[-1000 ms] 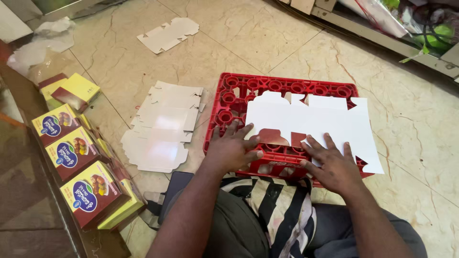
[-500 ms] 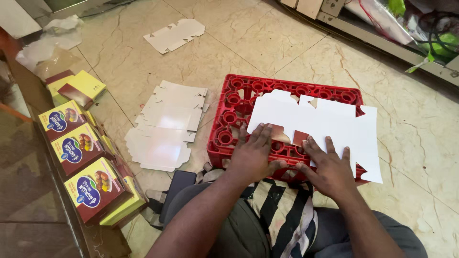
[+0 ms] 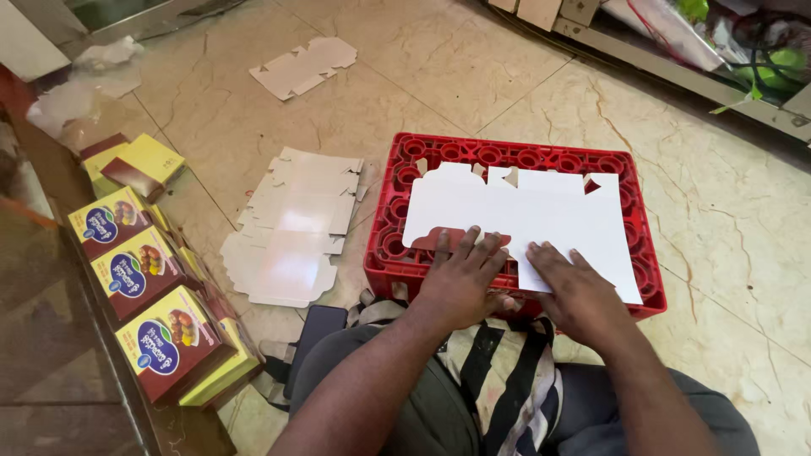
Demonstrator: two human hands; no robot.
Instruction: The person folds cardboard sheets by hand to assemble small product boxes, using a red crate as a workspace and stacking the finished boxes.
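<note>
Head view, looking down at a seated person's lap and the floor in front.

Left hand (image 3: 460, 283): lies palm down with fingers spread, pressing on the near left portion of the flat white die-cut cardboard box blank (image 3: 528, 219). It grips nothing.

Right hand (image 3: 574, 291): also palm down, fingers loosely spread, flat on the near right portion of the same blank, just beside the left hand at its 3 o'clock. Nothing is pinched.

The blank lies unfolded, plain side up, across the top of the red plastic bottle crate (image 3: 642, 279), covering most of its round cells. The crate's far row and left column of cells remain exposed. The crate sits on the beige marble tile floor (image 3: 726, 211), directly at 12 o'clock from the person's knees.

At 9 o'clock from the crate, touching or nearly touching its left wall, lies a loose stack of further flat white blanks (image 3: 291, 224). One separate white blank (image 3: 306, 66) lies well apart at 11 o'clock.

At far 9 o'clock, a row of assembled yellow-and-maroon printed cartons (image 3: 139, 274) stands along a dark edge.

A dark flat phone-like object (image 3: 311, 331) rests by the left knee.
</note>
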